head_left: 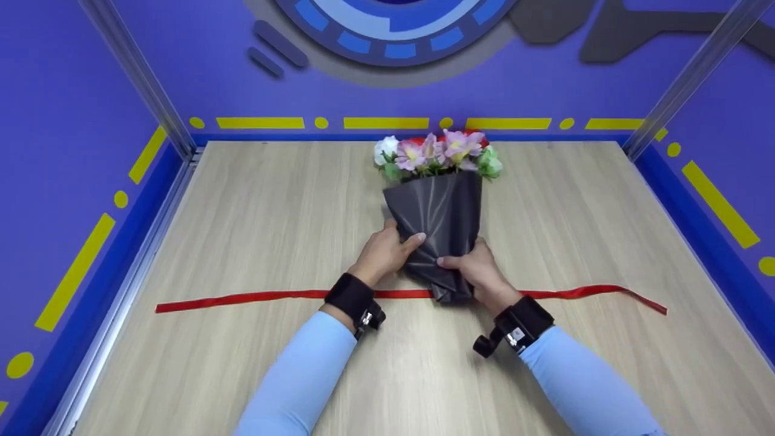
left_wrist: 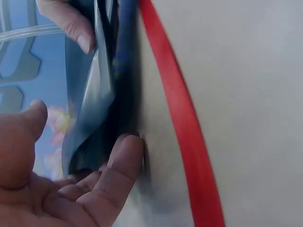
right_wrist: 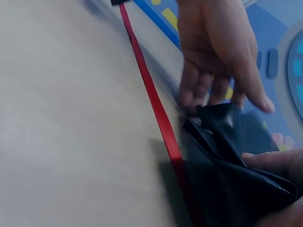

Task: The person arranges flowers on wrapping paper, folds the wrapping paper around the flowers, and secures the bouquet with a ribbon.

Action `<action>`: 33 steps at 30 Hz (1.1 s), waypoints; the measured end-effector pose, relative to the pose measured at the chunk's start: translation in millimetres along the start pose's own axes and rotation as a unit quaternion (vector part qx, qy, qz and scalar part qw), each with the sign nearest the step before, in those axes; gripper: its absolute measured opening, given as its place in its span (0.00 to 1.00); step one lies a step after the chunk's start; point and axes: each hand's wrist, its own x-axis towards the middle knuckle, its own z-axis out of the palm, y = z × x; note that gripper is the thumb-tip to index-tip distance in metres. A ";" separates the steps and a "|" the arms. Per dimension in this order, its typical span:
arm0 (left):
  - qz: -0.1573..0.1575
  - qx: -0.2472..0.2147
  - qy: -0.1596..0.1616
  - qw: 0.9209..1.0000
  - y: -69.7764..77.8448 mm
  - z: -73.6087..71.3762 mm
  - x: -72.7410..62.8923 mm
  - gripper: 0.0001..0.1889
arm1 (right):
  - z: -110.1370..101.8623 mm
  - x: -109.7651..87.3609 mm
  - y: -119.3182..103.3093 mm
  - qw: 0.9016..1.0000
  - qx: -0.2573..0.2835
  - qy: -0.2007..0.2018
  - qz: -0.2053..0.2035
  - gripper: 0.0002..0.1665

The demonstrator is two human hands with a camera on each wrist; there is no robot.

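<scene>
A bouquet wrapped in dark grey paper point(head_left: 439, 212) lies over a red ribbon point(head_left: 260, 296), its pink, white and red flowers point(head_left: 436, 151) pointing away from me. On its right side, my right hand point(head_left: 481, 269) grips the lower wrap, thumb on top; most of its fingers are hidden. My left hand point(head_left: 381, 251) is at the left edge of the wrap. In the left wrist view that left hand point(left_wrist: 85, 194) has its fingers reaching beside and under the dark wrap point(left_wrist: 102, 94), thumb standing apart. The wrap's gathered lower end point(right_wrist: 222, 142) shows folds in the right wrist view.
The ribbon stretches across the wooden tabletop point(head_left: 272, 212) to both sides of the bouquet. Blue panels point(head_left: 200, 66) with yellow marks stand at the back, left and right. Black straps point(head_left: 351, 301) with small devices sit on both wrists.
</scene>
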 end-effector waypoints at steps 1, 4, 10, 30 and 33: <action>-0.007 -0.008 0.009 1.000 0.5 1.4 2.8 0.44 | 4.2 -1.3 0.4 1.000 0.009 -0.004 0.000 0.55; -0.021 -0.049 0.039 0.998 -1.1 5.3 9.9 0.37 | 14.2 -3.8 0.8 0.998 0.055 -0.022 0.008 0.50; -0.067 -0.254 0.050 0.963 -10.8 7.4 13.6 0.38 | 17.6 -2.9 0.7 0.979 0.190 -0.044 0.057 0.36; -0.125 -0.612 0.041 0.780 -18.6 4.5 18.5 0.37 | 19.9 -2.6 -7.7 0.932 0.320 -0.116 0.124 0.15; -0.132 -0.607 0.035 0.783 -18.2 5.1 17.8 0.30 | 26.5 -7.4 -9.5 0.932 0.326 -0.121 0.105 0.19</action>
